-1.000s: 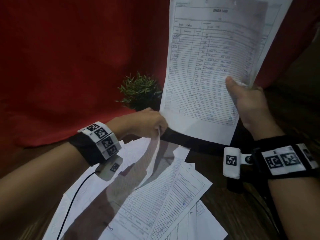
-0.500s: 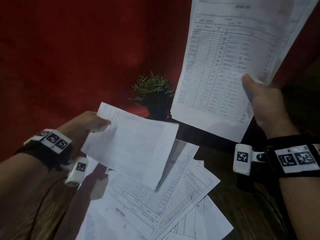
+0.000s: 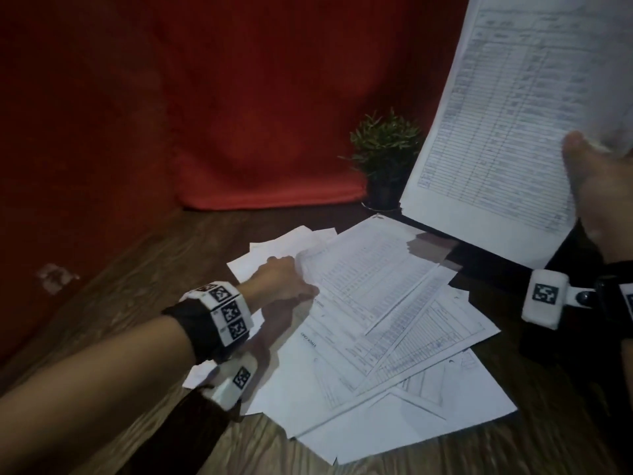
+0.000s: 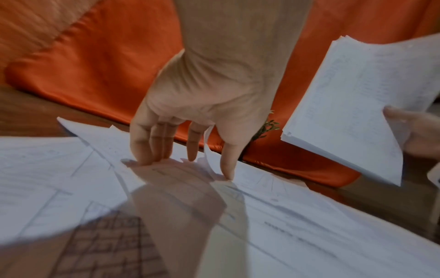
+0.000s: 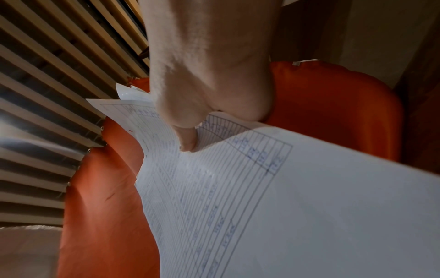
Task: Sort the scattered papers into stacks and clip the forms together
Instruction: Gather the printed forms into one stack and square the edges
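Observation:
Printed forms (image 3: pixel 404 354) lie scattered and overlapping on a wooden table (image 3: pixel 137 286). My left hand (image 3: pixel 301 272) is down on the far left edge of this pile. In the left wrist view the raised edge of the top form sheet (image 4: pixel 207 150) stands between its thumb and index finger, while the other fingertips (image 4: pixel 147 158) press on paper. The same sheet (image 3: pixel 370 279) lies across the pile. My right hand (image 3: pixel 596 186) holds a stack of forms (image 3: pixel 513 114) upright at the upper right, thumb (image 5: pixel 188 139) on the front page.
A small potted plant (image 3: pixel 387 149) stands at the back of the table, just left of the held stack. Red cloth (image 3: pixel 239 132) hangs behind. A dark flat object (image 3: pixel 496 265) lies under the held stack. Bare wood shows left of the pile.
Half a second ago my left hand held a single sheet in the air to the left. Now it is down on the pile's edge. The right hand's stack has stayed raised.

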### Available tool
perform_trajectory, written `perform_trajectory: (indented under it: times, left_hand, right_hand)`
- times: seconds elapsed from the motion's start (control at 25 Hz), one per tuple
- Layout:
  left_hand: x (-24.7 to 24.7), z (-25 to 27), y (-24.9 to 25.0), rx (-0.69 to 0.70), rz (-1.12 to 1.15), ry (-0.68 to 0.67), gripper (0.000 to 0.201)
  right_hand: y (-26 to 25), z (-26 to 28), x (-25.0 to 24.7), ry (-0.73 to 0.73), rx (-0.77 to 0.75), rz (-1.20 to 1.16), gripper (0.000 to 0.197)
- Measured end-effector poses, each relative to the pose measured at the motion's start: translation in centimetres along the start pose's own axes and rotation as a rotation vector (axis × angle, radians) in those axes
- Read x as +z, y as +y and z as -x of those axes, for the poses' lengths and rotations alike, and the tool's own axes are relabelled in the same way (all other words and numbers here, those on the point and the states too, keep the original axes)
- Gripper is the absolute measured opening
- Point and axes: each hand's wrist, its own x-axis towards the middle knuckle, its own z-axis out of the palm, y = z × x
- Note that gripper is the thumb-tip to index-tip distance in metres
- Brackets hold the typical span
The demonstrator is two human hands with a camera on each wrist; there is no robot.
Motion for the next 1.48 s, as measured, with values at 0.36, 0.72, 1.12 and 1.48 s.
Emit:
perform_trajectory:
  times: [0.36, 0.72, 1.12, 1.48]
  left_hand:
    - [-0.7, 1.3, 1.5, -0.078, 0.095, -0.071, 0.058]
    - [-8.5, -0.4, 1.7, 0.205, 0.021, 0.206, 0.024]
    - [-20.3, 1.2, 15.3, 1.228, -0.725, 0.757, 0.025]
    - [-21.1, 5.4, 24.3, 1.548, -1.17, 1.073, 0.024]
  right_hand:
    - [-4.9, 5.9, 3.8, 0.041, 0.058, -0.012, 0.054]
    - [-5.4, 5.4, 2.9, 0.035, -0.031, 0.084, 0.028]
    - [-8.4, 2.4, 7.5, -0.108, -0.218, 0.978, 0.022]
    - [-6.6, 4.4, 10.0, -0.492, 0.19, 0.544, 0.025]
